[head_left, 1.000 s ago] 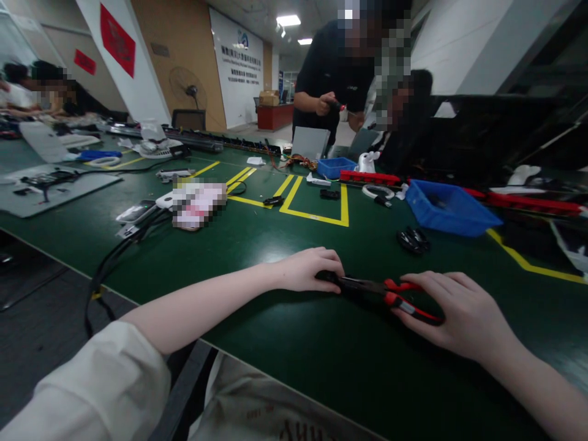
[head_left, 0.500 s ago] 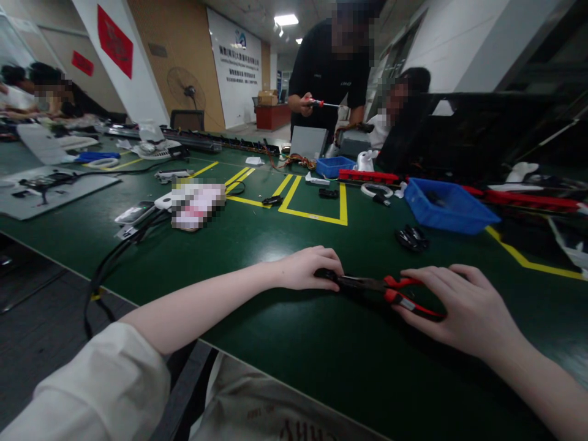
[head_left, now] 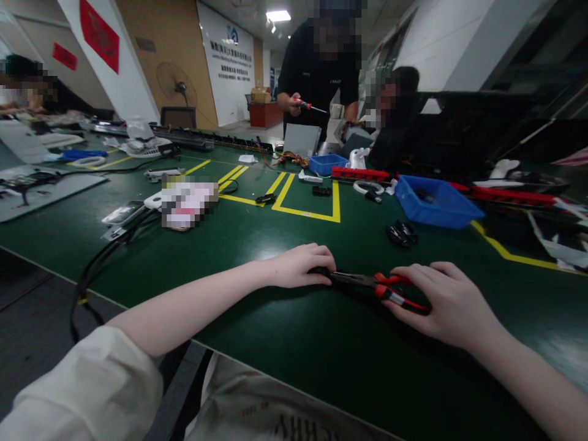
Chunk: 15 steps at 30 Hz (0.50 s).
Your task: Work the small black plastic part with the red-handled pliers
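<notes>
My right hand [head_left: 441,300] is wrapped round the red handles of a pair of long-nose pliers [head_left: 381,286], whose dark jaws point left. The jaw tips meet a small black part [head_left: 320,271] that my left hand [head_left: 305,264] pinches between thumb and fingers. Most of that part is hidden by the fingers, so its kind does not show. Both hands are low over the green table [head_left: 285,331]. Beyond the pliers lies a bundle of black pieces [head_left: 402,234], too dark to make out.
A blue bin [head_left: 436,211] stands at the right, with a smaller blue bin [head_left: 326,164] farther back. Left of my hands lie a phone [head_left: 189,205] and black cables [head_left: 110,248]. Across the table, a person [head_left: 316,70] holds a screwdriver [head_left: 309,105].
The view has turned slightly right, so most things sit farther left. The pliers' jaws look a little more parted at the black part. Both hands keep their holds.
</notes>
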{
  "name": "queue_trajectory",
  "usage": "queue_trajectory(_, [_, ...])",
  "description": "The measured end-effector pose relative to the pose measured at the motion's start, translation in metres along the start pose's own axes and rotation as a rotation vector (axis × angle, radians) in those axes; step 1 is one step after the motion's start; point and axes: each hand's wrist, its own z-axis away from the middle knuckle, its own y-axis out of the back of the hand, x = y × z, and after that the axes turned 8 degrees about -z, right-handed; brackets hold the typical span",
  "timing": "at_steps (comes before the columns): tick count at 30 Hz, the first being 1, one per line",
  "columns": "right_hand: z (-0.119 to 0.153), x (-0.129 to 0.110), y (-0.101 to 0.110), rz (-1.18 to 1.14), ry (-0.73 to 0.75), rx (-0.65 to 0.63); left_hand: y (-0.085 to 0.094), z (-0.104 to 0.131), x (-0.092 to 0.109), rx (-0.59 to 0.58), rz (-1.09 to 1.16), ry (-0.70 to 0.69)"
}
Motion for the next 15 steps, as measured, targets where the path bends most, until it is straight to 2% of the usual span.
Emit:
queue_trajectory(9, [0.0024,-0.0011,0.0015,0.094,0.089,0.052,0.0009,0.0002,-0.0005,-0.012,-0.007,-0.015])
queue_trajectory(15, [0.0019,-0.0005,-0.0015,0.104,0.093,0.047,-0.0021,0.0015,-0.0031,0.047,0.057,-0.033])
